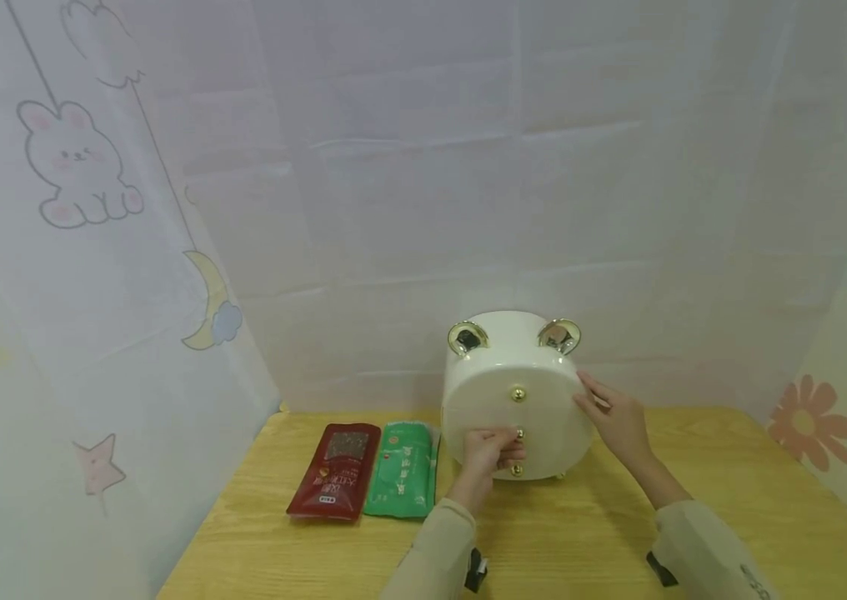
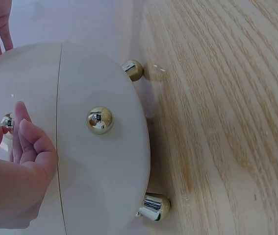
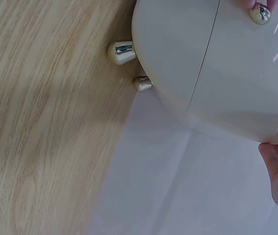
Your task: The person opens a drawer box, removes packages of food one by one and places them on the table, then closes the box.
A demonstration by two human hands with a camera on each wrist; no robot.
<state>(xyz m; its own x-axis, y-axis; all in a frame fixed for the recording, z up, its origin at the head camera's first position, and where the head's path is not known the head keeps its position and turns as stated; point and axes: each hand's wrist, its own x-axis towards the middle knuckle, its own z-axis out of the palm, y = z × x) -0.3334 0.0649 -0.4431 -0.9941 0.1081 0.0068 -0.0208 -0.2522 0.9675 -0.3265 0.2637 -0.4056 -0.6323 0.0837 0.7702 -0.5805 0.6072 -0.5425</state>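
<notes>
Box [image 1: 479, 392] in white with gold ears [image 1: 468, 337] stands upright on the desk [image 1: 566, 546], towards the back edge; left hand [image 1: 489, 454] has the middle knob [image 1: 520, 434] pinched between thumb and fingers; right hand [image 1: 618, 425] is mostly open, fingers fairly straight and touching the upper right side of the box, not wrapped round anything.

Head view is the only one with the ears, plus a dark red packet [image 1: 337, 475] and a green packet [image 1: 403, 471] lying side by side, just left of the box; left wrist view gives you the bottom knob [image 2: 99, 120] up close, a seam [image 2: 58, 93] running across the front above it, and the gold feet [image 2: 156, 206] way clearer than from above; right wrist view catches fingertips around the middle knob and the right thumb against the box's edge.

Desk is light wood with streaky grain, a bit shiny near the feet; behind it hangs a pale, creased sheet [image 1: 423, 208], with a cartoon bunny [image 1: 78, 167], a moon [image 1: 207, 304] and a star [image 1: 99, 464] on the left side, and a reddish flower [image 1: 814, 422] over on the right; both sleeves [image 1: 434, 550] are light coloured.
</notes>
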